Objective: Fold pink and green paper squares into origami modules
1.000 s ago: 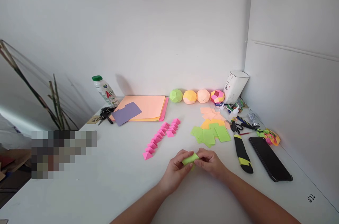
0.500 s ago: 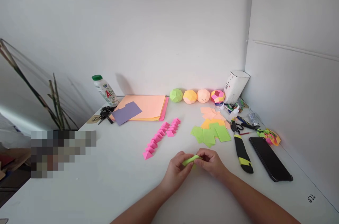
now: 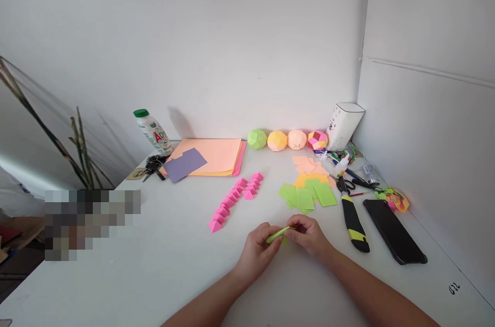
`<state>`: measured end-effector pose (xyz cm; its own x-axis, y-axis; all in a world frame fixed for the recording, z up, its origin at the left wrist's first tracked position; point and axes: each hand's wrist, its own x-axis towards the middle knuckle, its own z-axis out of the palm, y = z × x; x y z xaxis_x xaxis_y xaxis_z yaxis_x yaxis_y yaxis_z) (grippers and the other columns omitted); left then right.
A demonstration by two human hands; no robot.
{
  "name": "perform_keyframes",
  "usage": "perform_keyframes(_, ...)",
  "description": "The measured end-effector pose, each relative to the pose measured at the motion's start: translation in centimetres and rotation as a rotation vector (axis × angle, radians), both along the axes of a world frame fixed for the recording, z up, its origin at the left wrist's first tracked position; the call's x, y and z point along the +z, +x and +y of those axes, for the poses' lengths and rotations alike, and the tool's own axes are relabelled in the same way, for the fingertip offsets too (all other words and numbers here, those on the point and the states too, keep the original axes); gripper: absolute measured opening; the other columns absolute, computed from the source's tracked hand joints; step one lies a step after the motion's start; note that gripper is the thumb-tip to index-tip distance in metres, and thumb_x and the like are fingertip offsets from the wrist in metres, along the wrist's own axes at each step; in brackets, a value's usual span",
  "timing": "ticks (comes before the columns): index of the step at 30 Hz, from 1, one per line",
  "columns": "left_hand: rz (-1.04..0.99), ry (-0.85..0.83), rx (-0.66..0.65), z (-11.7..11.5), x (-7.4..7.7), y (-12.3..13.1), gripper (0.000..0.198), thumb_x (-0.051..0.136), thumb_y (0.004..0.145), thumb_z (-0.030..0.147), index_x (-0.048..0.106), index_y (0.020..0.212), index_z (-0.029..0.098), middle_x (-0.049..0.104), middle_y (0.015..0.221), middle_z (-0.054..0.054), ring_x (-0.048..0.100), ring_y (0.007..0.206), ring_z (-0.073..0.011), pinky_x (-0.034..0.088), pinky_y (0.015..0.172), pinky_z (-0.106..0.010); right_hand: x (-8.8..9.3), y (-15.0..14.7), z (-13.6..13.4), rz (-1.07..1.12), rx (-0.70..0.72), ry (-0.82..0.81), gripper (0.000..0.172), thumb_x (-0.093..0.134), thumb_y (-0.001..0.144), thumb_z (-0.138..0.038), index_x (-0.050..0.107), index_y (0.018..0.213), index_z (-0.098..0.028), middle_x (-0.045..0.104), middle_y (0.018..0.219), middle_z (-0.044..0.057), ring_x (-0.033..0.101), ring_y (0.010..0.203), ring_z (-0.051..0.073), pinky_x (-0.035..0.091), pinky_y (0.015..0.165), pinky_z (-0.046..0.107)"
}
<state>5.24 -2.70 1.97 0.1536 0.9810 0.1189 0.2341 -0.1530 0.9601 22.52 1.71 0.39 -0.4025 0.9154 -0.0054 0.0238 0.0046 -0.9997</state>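
Between both hands is a small folded piece of green paper (image 3: 277, 234), held just above the white table. My left hand (image 3: 261, 247) pinches its left end between thumb and fingers. At the other end, my right hand (image 3: 309, 235) is closed on the paper with thumb and fingertips, which partly cover it. Beyond the hands lie loose green paper pieces (image 3: 305, 198), overlapping orange (image 3: 299, 180) and peach pieces (image 3: 305, 162). Pink folded paper units (image 3: 230, 200) stand in two rows left of them.
Right of my hands lie a black and yellow utility knife (image 3: 353, 224), a phone (image 3: 394, 231), scissors (image 3: 346, 186) and a glue bottle (image 3: 342, 164). Several paper balls (image 3: 277, 141) line the wall. Coloured sheets (image 3: 216, 154), keys (image 3: 154, 163) and a white bottle (image 3: 154, 133) are at the back left.
The green paper is tilted slightly more, its right end a little higher. My right fingers have shifted slightly upward along it; my left hand stays nearly still.
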Motion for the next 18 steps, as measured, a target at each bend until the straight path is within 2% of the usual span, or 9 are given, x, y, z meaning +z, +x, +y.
perform_keyframes(11,-0.02,-0.043,-0.01,-0.12,0.29,0.0,0.025,0.055,0.081,0.038,0.075,0.088,0.023,0.05,0.061,-0.001,0.044,0.059,-0.0154,0.033,0.056,-0.025,0.17,0.16,-0.02,-0.007,0.016,-0.004,0.024,0.071,0.07,-0.04,0.063,0.071,-0.018,0.057,0.067,0.0,0.051,0.063,0.014,0.041,0.06,0.027)
perform_keyframes(18,0.021,-0.028,-0.017,-0.2,0.2,-0.04,0.024,0.053,0.083,0.033,0.074,0.089,0.023,0.051,0.062,-0.001,0.046,0.059,-0.0156,0.035,0.057,-0.025,0.12,0.12,-0.06,0.001,0.021,0.003,0.023,0.071,0.07,-0.039,0.063,0.07,-0.018,0.057,0.065,0.0,0.05,0.062,0.014,0.04,0.059,0.027)
